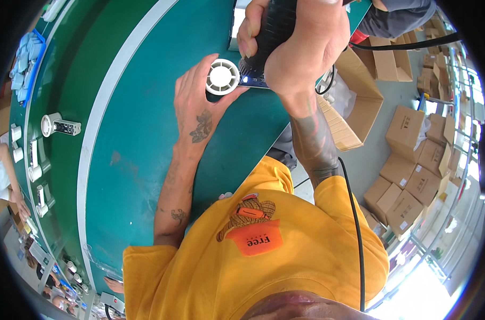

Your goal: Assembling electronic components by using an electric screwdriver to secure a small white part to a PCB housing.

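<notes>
My left hand (197,98) curls its thumb and forefinger round a white round part (223,77) with a spoked, vented face. A dark strip with small light marks (256,81) adjoins that part on its right; a bright spot shows there. My right hand (312,50) is wrapped round a black ribbed tool handle (274,37), seemingly an electric screwdriver. The tool's lower end meets the dark strip, and its tip cannot be made out. Both hands are above the green table (141,138). Just beyond them lies a dark-edged piece with a pale face (237,24).
On the left, a green conveyor (64,176) carries similar white round units (49,125). A blue bin (35,64) stands past it, near a co-worker's arm (8,165). Another person's hand (114,285) rests at lower left. Cardboard boxes (408,205) and a black cable (354,224) are right.
</notes>
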`<state>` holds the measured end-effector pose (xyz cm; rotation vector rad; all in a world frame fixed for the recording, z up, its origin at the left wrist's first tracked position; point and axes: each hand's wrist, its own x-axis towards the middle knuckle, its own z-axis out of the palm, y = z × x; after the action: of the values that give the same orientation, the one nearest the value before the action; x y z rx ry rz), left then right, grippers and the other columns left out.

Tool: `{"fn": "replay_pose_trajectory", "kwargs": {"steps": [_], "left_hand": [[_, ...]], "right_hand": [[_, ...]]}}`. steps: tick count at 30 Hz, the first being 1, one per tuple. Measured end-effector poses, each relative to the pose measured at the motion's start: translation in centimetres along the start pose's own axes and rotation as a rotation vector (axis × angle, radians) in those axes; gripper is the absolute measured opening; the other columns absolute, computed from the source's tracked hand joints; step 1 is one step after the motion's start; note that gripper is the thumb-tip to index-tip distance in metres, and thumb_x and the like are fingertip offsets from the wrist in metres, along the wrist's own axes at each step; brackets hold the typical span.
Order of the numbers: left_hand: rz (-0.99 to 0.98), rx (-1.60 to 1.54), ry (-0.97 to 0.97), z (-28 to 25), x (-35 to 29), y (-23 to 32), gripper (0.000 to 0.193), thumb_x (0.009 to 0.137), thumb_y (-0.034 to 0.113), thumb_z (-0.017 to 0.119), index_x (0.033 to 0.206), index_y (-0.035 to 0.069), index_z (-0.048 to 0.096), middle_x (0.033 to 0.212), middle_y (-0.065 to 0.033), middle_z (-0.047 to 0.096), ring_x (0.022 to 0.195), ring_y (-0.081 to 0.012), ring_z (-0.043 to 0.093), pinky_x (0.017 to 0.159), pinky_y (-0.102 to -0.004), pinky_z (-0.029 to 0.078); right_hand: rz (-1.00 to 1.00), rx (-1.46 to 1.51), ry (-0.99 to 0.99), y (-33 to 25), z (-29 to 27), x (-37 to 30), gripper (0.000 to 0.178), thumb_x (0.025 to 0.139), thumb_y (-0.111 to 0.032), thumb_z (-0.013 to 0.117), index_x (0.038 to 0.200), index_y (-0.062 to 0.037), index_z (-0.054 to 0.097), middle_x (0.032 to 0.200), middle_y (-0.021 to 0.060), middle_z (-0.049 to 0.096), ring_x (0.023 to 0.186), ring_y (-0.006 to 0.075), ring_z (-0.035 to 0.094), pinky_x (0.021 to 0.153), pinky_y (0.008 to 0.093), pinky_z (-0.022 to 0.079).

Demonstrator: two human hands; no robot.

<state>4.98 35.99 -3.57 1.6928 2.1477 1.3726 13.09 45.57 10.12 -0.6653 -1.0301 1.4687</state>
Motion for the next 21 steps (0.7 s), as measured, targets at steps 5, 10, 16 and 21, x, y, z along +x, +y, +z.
{"fn": "replay_pose_trajectory", "kwargs": {"steps": [5,10,16,21], "left_hand": [[0.027,-0.002,0.012,0.2,0.4,0.0,0.074,0.07,0.035,0.094,0.129,0.004,0.062,0.112,-0.0106,0.072,0.104,-0.0285,0.068,0.094,-0.0412,0.049],[0.035,-0.001,0.019,0.6,0.6,-0.2,0.075,0.07,0.036,0.094,0.129,0.004,0.061,0.112,-0.0113,0.072,0.104,-0.0287,0.068,0.094,-0.0412,0.049],[0.034,-0.005,0.008,0.7,0.8,0.0,0.076,0.07,0.037,0.094,0.13,0.004,0.061,0.113,-0.0116,0.072,0.105,-0.0291,0.068,0.094,-0.0415,0.049],[0.028,-0.007,0.005,1.3,0.9,0.0,0.076,0.07,0.037,0.093,0.13,0.004,0.06,0.113,-0.0116,0.072,0.105,-0.0293,0.068,0.094,-0.0414,0.049]], "right_hand": [[-0.056,-0.133,-0.047,1.1,-1.9,-0.6,0.077,0.086,-0.066,0.073,0.11,0.0044,0.055,0.067,0.0096,0.06,0.05,0.0147,0.053,0.046,0.0266,0.041],[-0.229,0.129,-0.283,2.3,-3.7,0.2,0.099,0.075,-0.071,0.08,0.122,0.0096,0.049,0.07,0.0157,0.061,0.056,0.0182,0.059,0.048,0.0262,0.044],[-0.034,-0.113,-0.219,0.3,-3.1,-0.2,0.102,0.076,-0.074,0.077,0.126,0.0085,0.044,0.07,0.015,0.061,0.056,0.0172,0.058,0.051,0.0252,0.044],[-0.134,-0.034,-0.221,1.6,-3.9,0.2,0.101,0.074,-0.074,0.079,0.124,0.0078,0.046,0.07,0.0145,0.061,0.057,0.017,0.057,0.051,0.0249,0.042]]}}
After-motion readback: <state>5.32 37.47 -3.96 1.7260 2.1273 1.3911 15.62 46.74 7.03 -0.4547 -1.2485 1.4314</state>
